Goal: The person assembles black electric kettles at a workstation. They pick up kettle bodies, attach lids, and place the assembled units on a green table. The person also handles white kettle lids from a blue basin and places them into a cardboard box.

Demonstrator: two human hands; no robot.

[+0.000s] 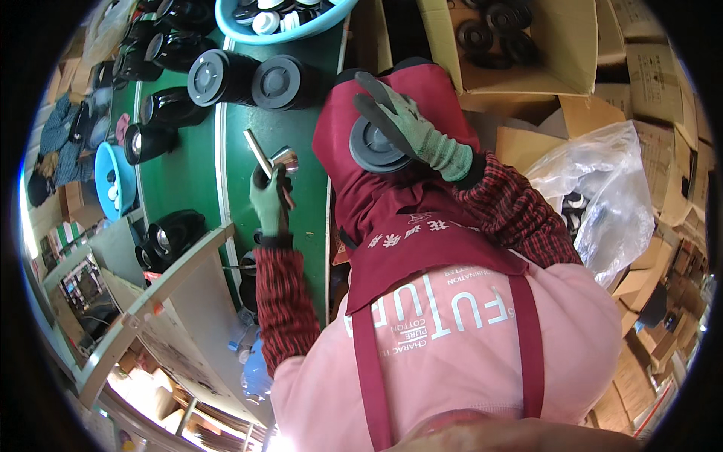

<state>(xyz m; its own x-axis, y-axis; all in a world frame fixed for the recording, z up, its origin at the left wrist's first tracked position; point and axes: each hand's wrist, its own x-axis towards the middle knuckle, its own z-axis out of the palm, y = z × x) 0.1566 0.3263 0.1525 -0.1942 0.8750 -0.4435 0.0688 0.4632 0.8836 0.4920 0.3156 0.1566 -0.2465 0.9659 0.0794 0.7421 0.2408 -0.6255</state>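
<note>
Both hands wear green knitted gloves with dark grey coated fingers. Over the green bench, my left hand (269, 197) is closed around a tool with a pale, straight bar (258, 151) and a shiny metal part (285, 158); its exact kind is unclear. On my lap, over the maroon apron (346, 128), rests a round black piece with a ringed, lid-like top (370, 145). My right hand (407, 124) lies across its right side, fingers stretched out. Two black cylinders with similar ringed tops, the left one (211, 77) and the right one (281, 81), stand on the bench beyond my left hand.
A blue basin (263, 34) with white and black parts sits at the far end of the bench. Shiny black vessels (175, 107) line its left side. To my right are a cardboard box (527, 71) of black round parts and a clear plastic bag (614, 203).
</note>
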